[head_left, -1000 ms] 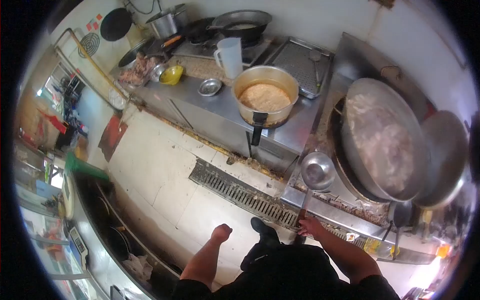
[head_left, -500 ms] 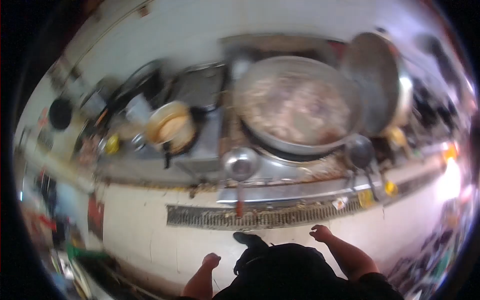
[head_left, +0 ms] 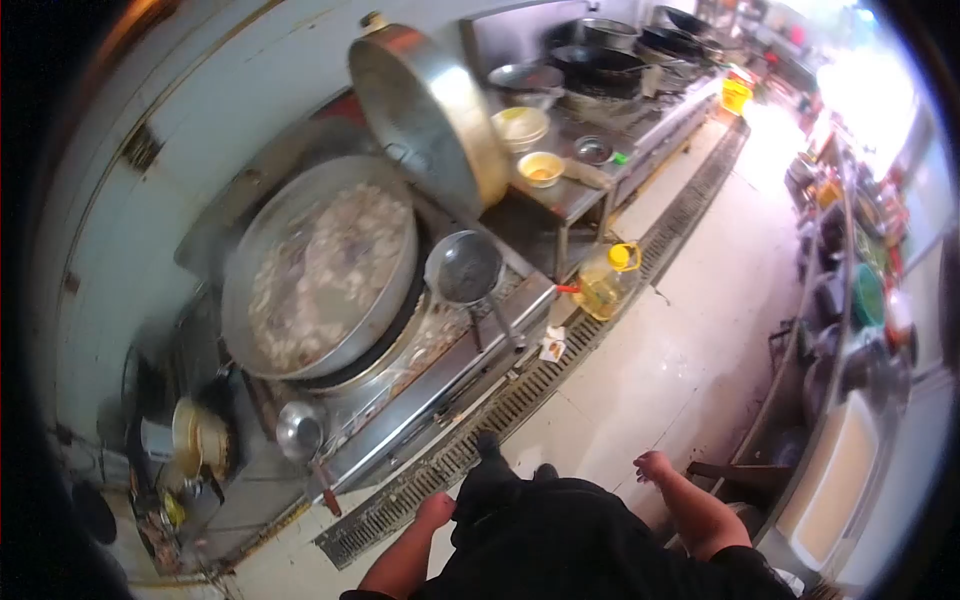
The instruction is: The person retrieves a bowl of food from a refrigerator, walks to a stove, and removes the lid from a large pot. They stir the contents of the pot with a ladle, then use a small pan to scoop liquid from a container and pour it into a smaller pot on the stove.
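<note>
My left hand [head_left: 436,510] hangs beside my dark clothing, its fingers curled in and too small to read clearly. My right hand [head_left: 653,467] is held out over the pale floor with nothing seen in it, fingers partly spread. Ahead and to the left, a very large round pan [head_left: 240,330] holds pale, chunky food [head_left: 330,270]. A ladle [head_left: 300,432] with a reddish handle and a dark strainer-like pan [head_left: 466,268] rest along the stove's front. Behind them a large metal lid [head_left: 440,110] leans on its edge. Neither hand touches any of these.
A floor drain grate [head_left: 520,410] runs along the stove. An oil jug with a yellow cap [head_left: 603,285] stands beside it. Woks [head_left: 600,72] and bowls [head_left: 541,169] sit on the far counter. On the right are a shelf with crowded items and a pale tray [head_left: 828,480].
The view has swung to the right, so the large pan now lies at the left and the far counter and right-hand shelf show. My left hand is closer to my body.
</note>
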### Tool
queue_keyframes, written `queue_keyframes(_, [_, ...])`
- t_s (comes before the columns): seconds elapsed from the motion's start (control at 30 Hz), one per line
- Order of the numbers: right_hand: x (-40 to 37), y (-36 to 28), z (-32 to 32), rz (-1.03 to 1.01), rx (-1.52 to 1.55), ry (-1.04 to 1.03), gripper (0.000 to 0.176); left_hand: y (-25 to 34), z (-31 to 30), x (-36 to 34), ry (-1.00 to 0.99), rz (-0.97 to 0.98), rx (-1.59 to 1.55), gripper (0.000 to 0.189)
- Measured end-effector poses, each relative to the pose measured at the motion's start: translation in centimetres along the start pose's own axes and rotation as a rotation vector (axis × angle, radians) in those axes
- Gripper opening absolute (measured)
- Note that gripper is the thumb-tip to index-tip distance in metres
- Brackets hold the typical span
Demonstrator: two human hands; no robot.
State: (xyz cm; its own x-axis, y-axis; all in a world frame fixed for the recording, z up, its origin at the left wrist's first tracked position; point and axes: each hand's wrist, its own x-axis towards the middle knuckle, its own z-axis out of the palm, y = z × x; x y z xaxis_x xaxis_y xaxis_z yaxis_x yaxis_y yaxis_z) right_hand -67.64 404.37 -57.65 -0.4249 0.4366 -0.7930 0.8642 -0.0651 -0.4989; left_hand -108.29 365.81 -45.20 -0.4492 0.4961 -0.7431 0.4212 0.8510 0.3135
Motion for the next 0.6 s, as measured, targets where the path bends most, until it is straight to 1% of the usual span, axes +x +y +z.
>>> queue_keyframes(0.03, [-2.3, -2.0, -1.0, 0.143, 0.218, 0.04, 0.024, 2.3, -1.2, 1.2, -0.006, -0.006, -0.025, 0.022])
queue_keyframes(0.07, [-5.5, -5.3, -2.1, 0.275, 0.423, 0.108, 0.023, 4.2, -1.8, 2.9, 0.052, 0.005, -0.017, 0.025])
queue_keyframes(0.1, [-5.0, -4.4, -2.4, 0.284, 0.44, 0.119, 0.023, 7.1, -3.1, 3.8, 0.043, 0.018, -0.003, 0.025])
queue_keyframes(0.17, [-4.0, -2.7, -2.6, 0.257, 0.563, 0.116, 0.024, 14.0, -6.1, 5.6, 0.104, 0.207, -0.008, 0.026])
queue_keyframes(0.2, [-4.2, -3.5, -3.4, 0.268, 0.586, 0.137, 0.025, 18.0, -7.7, 6.0, 0.095, 0.218, -0.004, 0.026])
queue_keyframes(0.27, [-3.6, -5.0, -5.6, 0.263, 0.596, 0.14, 0.025, 26.1, -10.3, 6.8, 0.024, 0.431, 0.042, 0.027])
queue_keyframes(0.3, [-3.1, -6.0, -7.1, 0.251, 0.603, 0.137, 0.026, 29.3, -10.9, 7.8, 0.018, 0.447, 0.042, 0.027])
queue_keyframes(0.37, [-2.2, -7.5, -10.2, 0.219, 0.598, 0.195, 0.029, 35.6, -11.8, 10.1, -0.002, 0.649, 0.125, 0.026])
queue_keyframes(0.4, [-1.3, -8.0, -11.7, 0.197, 0.564, 0.244, 0.03, 38.6, -12.5, 11.5, -0.05, 0.678, 0.194, 0.027])
queue_keyframes(0.47, [-0.6, -9.0, -15.5, 0.183, 0.516, 0.316, 0.033, 43.6, -13.5, 14.2, -0.07, 0.74, 0.256, 0.028])
queue_keyframes(0.53, [-0.7, -9.5, -18.8, 0.195, 0.518, 0.363, 0.034, 47.2, -14.0, 17.5, -0.122, 0.782, 0.39, 0.03])
queue_keyframes(0.6, [-1.0, -9.9, -22.3, 0.2, 0.513, 0.397, 0.034, 51.3, -15.2, 20.0, -0.162, 0.828, 0.427, 0.03])
